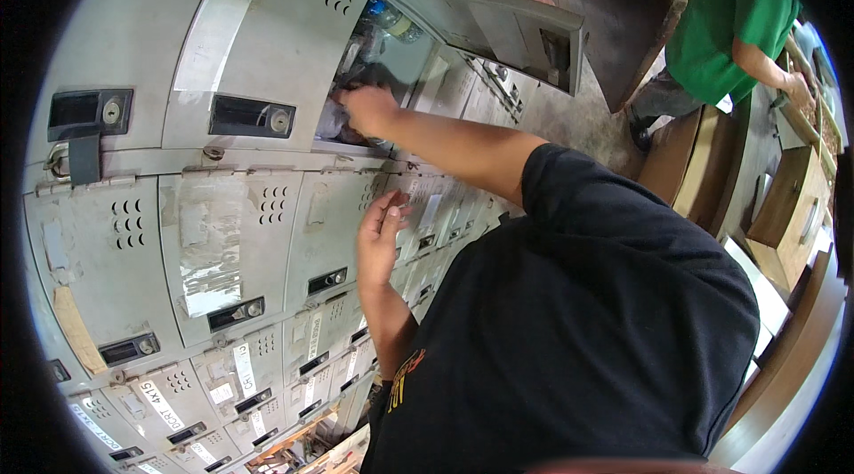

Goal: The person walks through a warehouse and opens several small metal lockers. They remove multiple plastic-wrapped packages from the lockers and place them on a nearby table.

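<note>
Grey metal everywhere, and the bit that matters is the open locker [414, 58] — the right hand [366, 110] is inside it, near the bottom lip. Fingers are bent in against some pale, see-through stuff [334, 121], but I honestly can't tell if they're gripping it or just touching. Deeper in that same locker, up above the hand, lies a clear bottle [397, 27] with some blue on it. The locker's door [463, 19] is swung out to its right, black latch [558, 54] near the far end.

Left hand [379, 238] is up just below the open locker, loosely half-curled, fingers a bit apart from the thumb. Can't tell whether it touches the doors beside it.

Immediately left of the open locker there's a closed door [285, 43] with a paper strip on it, and well left, a padlock [59, 164]. More closed lockers [329, 229] run below — black latches, scruffy tape. Way off to the right of the open locker, someone in a green shirt [725, 29] stands by wooden drawers [792, 223].
</note>
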The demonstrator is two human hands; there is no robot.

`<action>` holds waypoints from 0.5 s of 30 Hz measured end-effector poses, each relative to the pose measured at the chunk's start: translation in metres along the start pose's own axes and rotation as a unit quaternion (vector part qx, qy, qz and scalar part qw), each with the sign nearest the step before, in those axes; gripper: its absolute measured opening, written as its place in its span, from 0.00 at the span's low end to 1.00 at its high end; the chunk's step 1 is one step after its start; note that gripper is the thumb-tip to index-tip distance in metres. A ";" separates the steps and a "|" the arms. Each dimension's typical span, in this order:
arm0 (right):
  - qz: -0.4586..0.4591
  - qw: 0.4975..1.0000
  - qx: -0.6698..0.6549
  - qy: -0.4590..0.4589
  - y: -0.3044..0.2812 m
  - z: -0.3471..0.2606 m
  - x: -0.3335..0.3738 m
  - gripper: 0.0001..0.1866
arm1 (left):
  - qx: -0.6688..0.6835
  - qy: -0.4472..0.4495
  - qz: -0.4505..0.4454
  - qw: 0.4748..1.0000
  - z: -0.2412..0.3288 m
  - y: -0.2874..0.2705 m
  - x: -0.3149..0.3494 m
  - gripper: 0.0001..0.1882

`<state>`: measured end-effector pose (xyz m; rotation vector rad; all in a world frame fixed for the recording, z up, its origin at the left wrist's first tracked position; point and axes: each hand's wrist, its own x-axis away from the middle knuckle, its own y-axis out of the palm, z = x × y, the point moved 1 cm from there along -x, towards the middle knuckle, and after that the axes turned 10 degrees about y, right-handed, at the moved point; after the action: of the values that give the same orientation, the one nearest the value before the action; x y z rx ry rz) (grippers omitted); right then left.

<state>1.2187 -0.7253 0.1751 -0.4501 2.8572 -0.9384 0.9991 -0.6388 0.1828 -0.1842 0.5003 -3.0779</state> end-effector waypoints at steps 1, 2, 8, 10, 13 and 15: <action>-0.033 0.999 -0.042 0.005 0.004 -0.001 -0.006 0.31 | 0.001 -0.005 0.001 1.000 -0.003 -0.004 0.008 0.20; -0.065 0.994 -0.082 0.012 0.007 0.000 -0.011 0.28 | 0.003 -0.009 0.000 1.000 -0.006 -0.006 0.015 0.21; 0.044 0.962 -0.269 -0.002 -0.030 0.066 -0.045 0.30 | 0.022 -0.026 -0.015 0.999 -0.011 0.007 0.009 0.22; -0.096 0.904 -0.408 0.084 -0.019 0.055 -0.029 0.31 | 0.028 -0.049 0.023 0.998 -0.018 -0.009 0.026 0.22; -0.131 0.705 -0.688 0.116 -0.038 0.070 -0.024 0.25 | 0.059 -0.026 0.017 0.998 -0.011 0.001 0.005 0.22; -0.125 0.634 -0.753 0.124 -0.050 0.076 -0.019 0.21 | 0.067 -0.007 0.012 0.998 -0.005 0.010 -0.011 0.21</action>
<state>1.2633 -0.8008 0.1438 -0.7849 3.0276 1.8109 1.0092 -0.6463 0.1734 -0.1964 0.2914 -3.0696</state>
